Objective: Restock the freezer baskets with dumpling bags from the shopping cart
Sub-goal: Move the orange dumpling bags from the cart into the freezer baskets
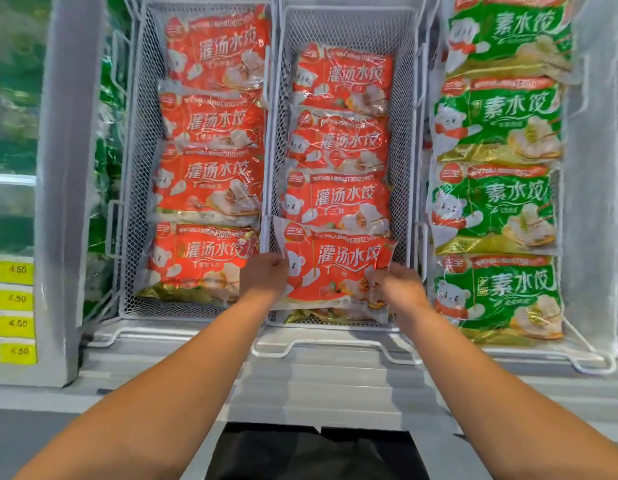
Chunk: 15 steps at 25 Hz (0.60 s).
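Mesh wall of the middle basket (406,140) is standing just beyond the right hand (396,284), with bare room showing above the top bag. Both hands, left hand (264,275) included, are pinching the front red dumpling bag (335,271) by its side edges, over three more red bags. Left basket (134,168) is holding four red bags, right basket (591,355) four green ones.

Three freezer baskets side by side: left basket (134,168) with four bags in a row, middle basket (404,133) with four more, nearest bag (335,268) between both hands, right basket (591,355) also full.
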### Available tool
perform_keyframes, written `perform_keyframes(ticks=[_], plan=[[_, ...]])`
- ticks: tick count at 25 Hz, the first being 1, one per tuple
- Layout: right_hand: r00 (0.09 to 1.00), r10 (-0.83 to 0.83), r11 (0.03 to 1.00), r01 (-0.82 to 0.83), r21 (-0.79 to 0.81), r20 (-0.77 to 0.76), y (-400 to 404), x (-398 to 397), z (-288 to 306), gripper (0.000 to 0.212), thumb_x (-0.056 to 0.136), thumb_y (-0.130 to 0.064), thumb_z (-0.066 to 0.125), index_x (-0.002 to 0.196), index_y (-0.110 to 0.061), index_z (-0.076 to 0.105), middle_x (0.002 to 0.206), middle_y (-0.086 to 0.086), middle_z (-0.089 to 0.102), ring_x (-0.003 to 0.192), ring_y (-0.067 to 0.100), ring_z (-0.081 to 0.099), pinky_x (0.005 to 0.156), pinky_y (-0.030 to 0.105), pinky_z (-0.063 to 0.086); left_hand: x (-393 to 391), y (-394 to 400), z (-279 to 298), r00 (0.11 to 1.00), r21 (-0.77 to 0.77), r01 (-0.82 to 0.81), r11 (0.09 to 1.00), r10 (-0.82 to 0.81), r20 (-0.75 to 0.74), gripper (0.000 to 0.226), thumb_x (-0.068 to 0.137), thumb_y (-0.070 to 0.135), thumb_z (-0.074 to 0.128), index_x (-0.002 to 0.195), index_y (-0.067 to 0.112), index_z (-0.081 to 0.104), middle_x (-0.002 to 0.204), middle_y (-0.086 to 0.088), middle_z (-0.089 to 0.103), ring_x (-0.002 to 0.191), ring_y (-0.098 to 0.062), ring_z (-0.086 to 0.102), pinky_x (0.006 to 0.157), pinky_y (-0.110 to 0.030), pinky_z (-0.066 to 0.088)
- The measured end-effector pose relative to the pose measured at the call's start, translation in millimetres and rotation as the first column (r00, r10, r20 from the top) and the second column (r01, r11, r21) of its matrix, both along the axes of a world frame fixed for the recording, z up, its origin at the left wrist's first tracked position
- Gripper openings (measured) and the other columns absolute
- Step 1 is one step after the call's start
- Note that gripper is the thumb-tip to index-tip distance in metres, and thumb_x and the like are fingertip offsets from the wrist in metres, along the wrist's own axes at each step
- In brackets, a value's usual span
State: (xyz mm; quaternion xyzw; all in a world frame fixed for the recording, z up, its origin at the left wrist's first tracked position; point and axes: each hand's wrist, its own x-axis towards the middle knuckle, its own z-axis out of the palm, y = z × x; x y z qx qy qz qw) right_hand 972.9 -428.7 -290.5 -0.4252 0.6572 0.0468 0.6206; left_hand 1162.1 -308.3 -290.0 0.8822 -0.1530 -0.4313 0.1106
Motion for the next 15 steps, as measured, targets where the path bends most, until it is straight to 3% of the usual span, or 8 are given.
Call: perform_keyframes(ticks=[2,5,7,9,13,15], plan=[[1.000,-0.024,0.999,0.024,-0.025,-0.009,2.1,2.3,-0.4,0.013,0.081,-0.021,0.063,0.086,-0.012,0.072,0.092,0.017,0.073,0.079,0.032,0.066,0.076,0.044,0.054,-1.4,0.6,-4.0,1.000,-0.019,0.005,1.000,-0.005,-0.025,0.031,0.097,0.024,0.047,0.078,0.006,0.065,0.083,-0.012,0.063,0.071,-0.022,0.048,0.061,-0.033,0.032],[1.000,-0.012,0.997,0.014,-0.073,0.024,-3.3,7.3,2.2,0.014,0.084,-0.023,0.061,0.084,-0.011,0.069,0.086,0.011,0.073,0.085,0.031,0.067,0.078,0.043,0.052,-1.2,-5.0,-3.9,0.999,-0.097,-0.021,0.995,0.017,-0.044,0.029,0.095,0.016,0.047,0.081,-0.002,0.065,0.081,-0.019,0.062,0.071,-0.022,0.047,0.058,-0.033,0.031],[1.000,0.007,0.994,-0.007,-0.106,0.002,-7.7,14.8,2.2,0.015,0.087,-0.027,0.060,0.078,-0.016,0.064,0.079,0.001,0.071,0.082,0.027,0.066,0.075,0.040,0.049,-2.7,-10.4,-4.8,0.997,-0.127,-0.010,0.992,-0.001,-0.083,0.025,0.094,0.014,0.049,0.075,0.006,0.062,0.077,-0.009,0.059,0.076,-0.023,0.050,0.058,-0.031,0.033],[0.989,0.082,0.987,-0.097,-0.125,-0.120,-12.1,18.0,-2.3,0.016,0.090,-0.029,0.058,0.078,-0.020,0.063,0.081,-0.001,0.069,0.080,0.023,0.063,0.074,0.036,0.047,-7.2,-13.3,-6.3,0.990,-0.113,-0.025,0.993,0.009,-0.143,0.016,0.093,0.016,0.051,0.084,0.014,0.065,0.084,0.000,0.061,0.082,-0.023,0.056,0.059,-0.027,0.035],[0.936,0.260,0.966,-0.256,0.046,-0.237,-15.9,11.6,-11.5,0.018,0.085,-0.029,0.060,0.093,-0.015,0.069,0.097,0.005,0.074,0.090,0.025,0.068,0.088,0.040,0.056,-12.0,-9.1,-10.5,0.973,0.042,0.005,0.999,0.005,-0.229,0.014,0.092,0.028,0.054,0.103,0.020,0.056,0.102,0.000,0.060,0.103,-0.027,0.061,0.075,-0.028,0.042],[0.847,0.419,0.904,-0.422,0.065,-0.328,-12.6,10.5,-8.5,0.043,0.082,-0.036,0.066,0.118,-0.014,0.059,0.120,0.007,0.065,0.107,0.026,0.062,0.093,0.038,0.052,-12.3,-6.4,-5.8,0.979,0.081,0.029,0.996,-0.012,-0.201,0.037,0.090,0.032,0.058,0.121,0.015,0.048,0.118,-0.002,0.058,0.111,-0.028,0.058,0.080,-0.032,0.046]])
